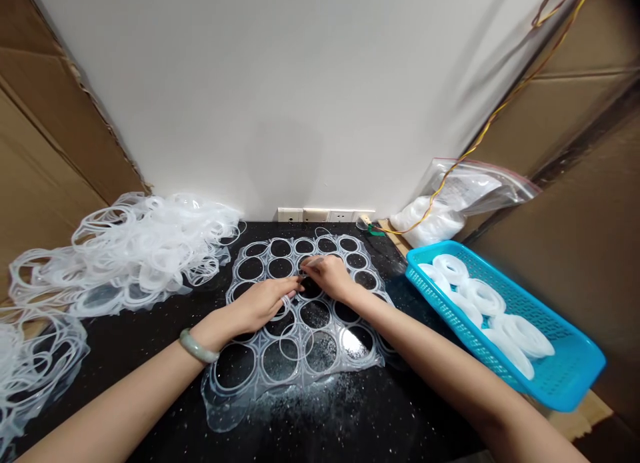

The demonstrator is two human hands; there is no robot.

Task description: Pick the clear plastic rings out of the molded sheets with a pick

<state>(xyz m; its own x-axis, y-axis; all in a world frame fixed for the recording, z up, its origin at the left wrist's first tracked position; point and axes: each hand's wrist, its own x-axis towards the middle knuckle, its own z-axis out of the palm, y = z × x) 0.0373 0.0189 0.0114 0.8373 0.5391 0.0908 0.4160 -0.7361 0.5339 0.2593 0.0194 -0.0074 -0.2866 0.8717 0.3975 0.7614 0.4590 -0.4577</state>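
Note:
A translucent sheet point(300, 376) with rows of round holes lies on the black speckled countertop point(165, 376). My left hand point(263, 304) rests palm down on the sheet's middle, its fingers reaching right; a thin clear ring shows beneath it. Close beside it, my right hand point(325, 275) is pinched over the sheet's upper middle, with a small clear edge of plastic at its fingertips. A thin loose ring point(295, 343) lies over the lower holes. A pale green bangle point(197, 346) circles my left wrist.
Tangled translucent sheets point(150, 249) are heaped at the left. A blue basket point(565, 383) at the right holds several white ring stacks point(483, 296). Behind it sits a plastic bag point(465, 189). Wall sockets point(316, 215) line the back, with a yellow-red wire point(480, 139) at the right.

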